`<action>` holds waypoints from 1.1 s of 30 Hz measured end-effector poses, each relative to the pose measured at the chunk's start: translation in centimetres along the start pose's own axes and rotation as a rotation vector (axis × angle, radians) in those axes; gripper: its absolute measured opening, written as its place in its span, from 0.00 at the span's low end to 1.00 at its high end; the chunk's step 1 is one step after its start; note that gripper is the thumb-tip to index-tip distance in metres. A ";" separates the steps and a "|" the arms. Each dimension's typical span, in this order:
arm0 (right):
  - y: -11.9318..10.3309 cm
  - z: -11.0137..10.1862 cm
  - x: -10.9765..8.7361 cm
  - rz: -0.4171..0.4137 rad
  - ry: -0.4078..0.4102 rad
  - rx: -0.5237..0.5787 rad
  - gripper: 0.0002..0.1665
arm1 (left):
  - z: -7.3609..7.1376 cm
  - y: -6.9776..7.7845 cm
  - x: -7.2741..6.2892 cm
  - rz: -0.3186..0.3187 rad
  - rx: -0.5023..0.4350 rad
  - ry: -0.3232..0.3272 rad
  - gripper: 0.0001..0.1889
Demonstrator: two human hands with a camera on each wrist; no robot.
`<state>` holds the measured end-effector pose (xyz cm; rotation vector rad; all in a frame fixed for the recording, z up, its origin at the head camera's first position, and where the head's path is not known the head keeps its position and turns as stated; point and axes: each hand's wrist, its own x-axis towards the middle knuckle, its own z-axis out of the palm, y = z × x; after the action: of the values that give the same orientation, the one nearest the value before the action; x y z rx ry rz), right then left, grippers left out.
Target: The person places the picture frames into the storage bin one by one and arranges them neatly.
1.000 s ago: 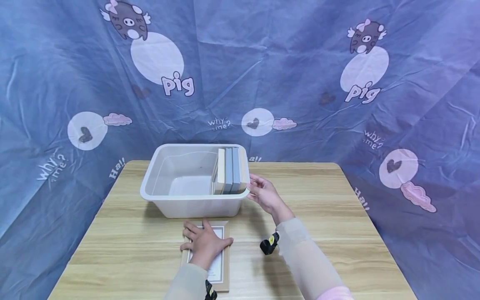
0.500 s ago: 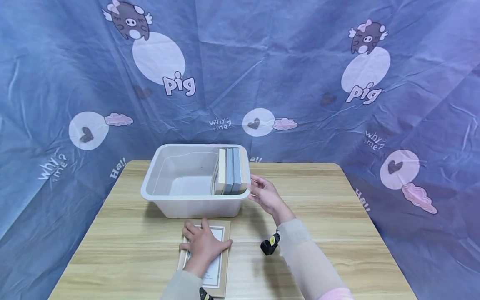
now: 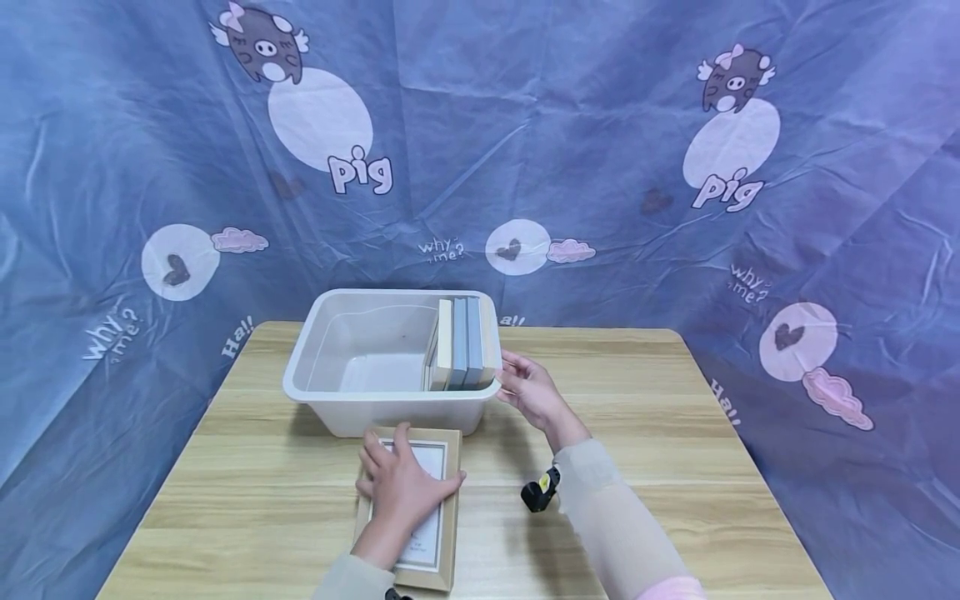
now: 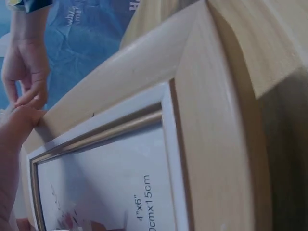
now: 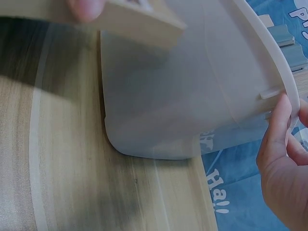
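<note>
A light wood picture frame with a white inner border is held in my left hand, in front of the bin. Its thumb is on the right edge and the fingers spread to the far and left edges. In the right wrist view, the frame's corner hangs above the table. My right hand pinches the right rim of a white plastic bin, thumb outside. Printed size text shows on the frame's insert in the left wrist view.
Several thin cream and blue frame-like pieces stand on edge along the bin's right side. Under the bin lies a wood-grain table. A blue patterned cloth hangs behind and at both sides.
The picture frame has come up off the table and shifted slightly toward the bin, with my left fingers now curled more around it. My right hand stays on the bin rim.
</note>
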<state>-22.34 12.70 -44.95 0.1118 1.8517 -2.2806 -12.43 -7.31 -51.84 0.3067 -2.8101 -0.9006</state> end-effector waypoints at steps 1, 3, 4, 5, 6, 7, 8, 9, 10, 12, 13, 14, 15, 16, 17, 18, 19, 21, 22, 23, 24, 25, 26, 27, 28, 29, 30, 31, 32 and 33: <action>0.0 0.0 0.0 0.000 -0.001 -0.001 0.29 | -0.2 0.1 0.0 0.004 -0.006 0.010 0.65; 0.0 0.0 0.0 0.001 0.000 -0.001 0.29 | -0.6 0.2 0.0 0.014 -0.027 0.035 0.64; 0.0 0.0 0.0 0.001 0.001 -0.002 0.29 | -0.8 0.3 0.0 0.020 -0.035 0.050 0.64; 0.0 0.0 0.0 0.001 0.002 -0.003 0.29 | -1.0 0.3 -0.1 0.027 -0.047 0.065 0.64; 0.0 0.0 0.0 0.000 0.003 -0.006 0.29 | -1.2 0.4 -0.1 0.036 -0.063 0.079 0.64; 0.0 0.0 0.0 0.000 0.004 -0.008 0.29 | -1.4 0.4 -0.1 0.045 -0.074 0.094 0.63; 0.0 0.0 -0.1 0.001 0.005 -0.009 0.28 | -1.7 0.5 -0.2 0.055 -0.089 0.108 0.63; 0.0 0.0 -0.1 0.001 0.007 -0.009 0.28 | -1.9 0.5 -0.2 0.066 -0.101 0.121 0.63; 0.0 -0.1 0.0 0.000 0.006 -0.011 0.28 | -2.1 0.5 -0.2 0.077 -0.115 0.133 0.63; 0.1 -0.1 0.0 0.000 0.005 -0.012 0.28 | -2.4 0.5 -0.3 0.105 -0.144 0.154 0.63; 0.1 -0.1 0.0 0.000 0.004 -0.011 0.28 | -2.6 0.5 -0.4 0.118 -0.160 0.162 0.63; 0.1 -0.1 0.0 0.000 0.004 -0.010 0.28 | -2.8 0.4 -0.4 0.131 -0.182 0.171 0.63; 0.1 -0.1 0.0 0.000 0.004 -0.008 0.29 | -2.9 0.3 -0.4 0.143 -0.199 0.177 0.63; 0.1 -0.1 0.0 -0.001 0.004 -0.008 0.29 | -3.0 0.3 -0.5 0.154 -0.214 0.183 0.63; 0.1 -0.1 0.0 0.001 0.004 -0.007 0.29 | -3.1 0.1 -0.5 0.164 -0.228 0.189 0.64; 0.1 -0.1 0.0 0.002 0.005 -0.005 0.29 | -3.3 0.0 -0.5 0.173 -0.242 0.195 0.64; 0.1 -0.1 0.0 0.002 0.004 -0.005 0.29 | -3.4 -0.1 -0.5 0.179 -0.252 0.199 0.64; 0.0 -0.1 0.0 0.004 0.001 -0.002 0.29 | -3.5 -0.4 -0.4 0.198 -0.263 0.217 0.64; 0.0 -0.1 0.0 0.005 -0.001 -0.001 0.29 | -3.7 -0.6 -0.3 0.207 -0.269 0.225 0.64; 0.0 -0.1 0.0 0.006 -0.003 0.001 0.29 | -3.8 -0.7 -0.3 0.218 -0.276 0.234 0.63; -0.1 0.0 0.0 0.008 -0.006 0.004 0.29 | -3.8 -0.9 -0.2 0.229 -0.282 0.241 0.63; -0.1 0.0 0.0 0.009 -0.008 0.005 0.29 | -3.9 -1.0 -0.2 0.238 -0.283 0.246 0.63; -0.2 0.0 0.0 0.011 -0.009 0.009 0.29 | -4.0 -1.1 -0.1 0.250 -0.286 0.253 0.63; -0.2 0.0 0.0 0.013 -0.009 0.011 0.29 | -4.0 -1.3 0.0 0.262 -0.287 0.258 0.63; -0.2 0.0 -0.1 0.014 -0.009 0.011 0.29 | -4.1 -1.4 0.0 0.272 -0.286 0.257 0.63; -0.3 0.0 -0.1 0.016 -0.009 0.011 0.29 | -4.2 -1.5 0.0 0.285 -0.280 0.259 0.64; -0.3 0.0 -0.1 0.017 -0.007 0.011 0.29 | -4.2 -1.6 0.0 0.297 -0.276 0.260 0.64; -0.3 0.0 -0.1 0.018 -0.005 0.011 0.29 | -4.3 -1.7 0.1 0.309 -0.269 0.261 0.64; -0.3 0.0 -0.1 0.019 -0.004 0.011 0.29 | -4.3 -1.8 0.1 0.322 -0.264 0.263 0.64; -0.3 0.0 -0.1 0.018 -0.003 0.009 0.29 | -4.4 -1.8 0.2 0.331 -0.261 0.265 0.63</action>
<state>-22.32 12.78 -44.65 0.1264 1.8322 -2.2759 -11.35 -11.23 -49.39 -0.0715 -2.3717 -1.0430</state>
